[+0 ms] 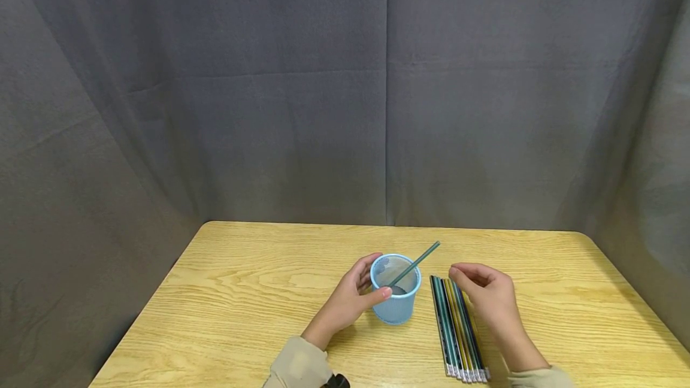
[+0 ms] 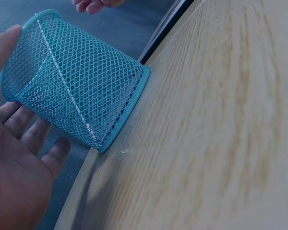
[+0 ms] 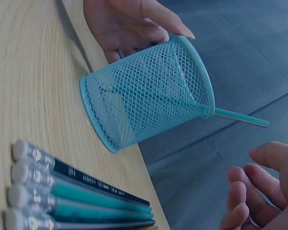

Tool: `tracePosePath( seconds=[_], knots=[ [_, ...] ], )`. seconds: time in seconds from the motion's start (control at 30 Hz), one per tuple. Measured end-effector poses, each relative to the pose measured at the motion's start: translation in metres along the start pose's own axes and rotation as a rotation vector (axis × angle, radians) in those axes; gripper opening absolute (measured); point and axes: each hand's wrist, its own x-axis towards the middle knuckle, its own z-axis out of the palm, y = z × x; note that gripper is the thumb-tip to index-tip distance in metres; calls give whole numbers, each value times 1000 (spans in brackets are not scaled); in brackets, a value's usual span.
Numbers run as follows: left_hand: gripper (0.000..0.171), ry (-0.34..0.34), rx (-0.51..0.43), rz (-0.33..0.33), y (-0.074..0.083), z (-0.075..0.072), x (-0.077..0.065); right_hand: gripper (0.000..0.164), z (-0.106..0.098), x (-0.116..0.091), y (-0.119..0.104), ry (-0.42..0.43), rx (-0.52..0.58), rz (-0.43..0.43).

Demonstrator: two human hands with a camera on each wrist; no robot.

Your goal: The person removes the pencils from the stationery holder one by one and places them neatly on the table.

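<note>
A light-blue mesh pencil cup [image 1: 395, 310] stands upright on the table. My left hand [image 1: 347, 301] holds it from the left, thumb at the near rim and fingers around the far side. One green pencil [image 1: 426, 255] leans inside the cup, its upper end sticking out past the rim to the right. To the cup's right, several pencils [image 3: 101, 195] in green, black, yellow and blue lie side by side, with their white erasers toward me. Over their far ends hovers my right hand [image 1: 487, 295], fingers loosely bent, with nothing between thumb and fingertips.
The wood-grain table [image 1: 242, 292] has rounded far corners. Grey cloth [image 1: 291, 136] hangs behind it and at both sides. A small black object [image 1: 337, 381] shows beside the left sleeve at the bottom.
</note>
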Motion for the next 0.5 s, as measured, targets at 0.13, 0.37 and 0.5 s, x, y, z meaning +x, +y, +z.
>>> tracePosePath(
  seconds=[0.13, 0.37, 0.5],
  knots=[
    [66, -2, -3, 0, 0, 0, 0, 37, 5, 1, 0, -11, 7, -18],
    [67, -3, -11, -1, 0, 0, 0, 38, 15, 1, -2, -31, 57, -30],
    [69, -5, -13, -11, 2, 0, -1, 38, 20, 2, -3, -37, 73, -38]
  ],
)
